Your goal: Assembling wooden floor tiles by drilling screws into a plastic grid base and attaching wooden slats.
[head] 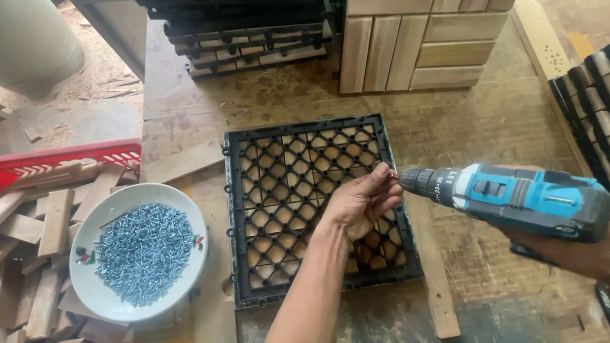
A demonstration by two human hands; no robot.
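Left hand point(359, 202) pinches a screw point(392, 175) onto the cordless drill point(516, 199) bit; right hand point(588, 248) grips the drill (3 o'clock of the plastic grid tile point(316, 208)). Risk: a bumped trigger nips fingertips.

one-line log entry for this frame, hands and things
left hand: pinching screw at drill tip | right hand: gripping blue drill | black grid tile beneath | bowl of screws left

Left hand point(359, 202) reaches forward from bottom centre, forearm bare, wrist bent slightly, thumb and forefinger pinched together at tip, other fingers loosely curled. Right hand point(588, 245) comes in from right edge, fingers wrapped tight in closed grip, mostly hidden, forearm bare.
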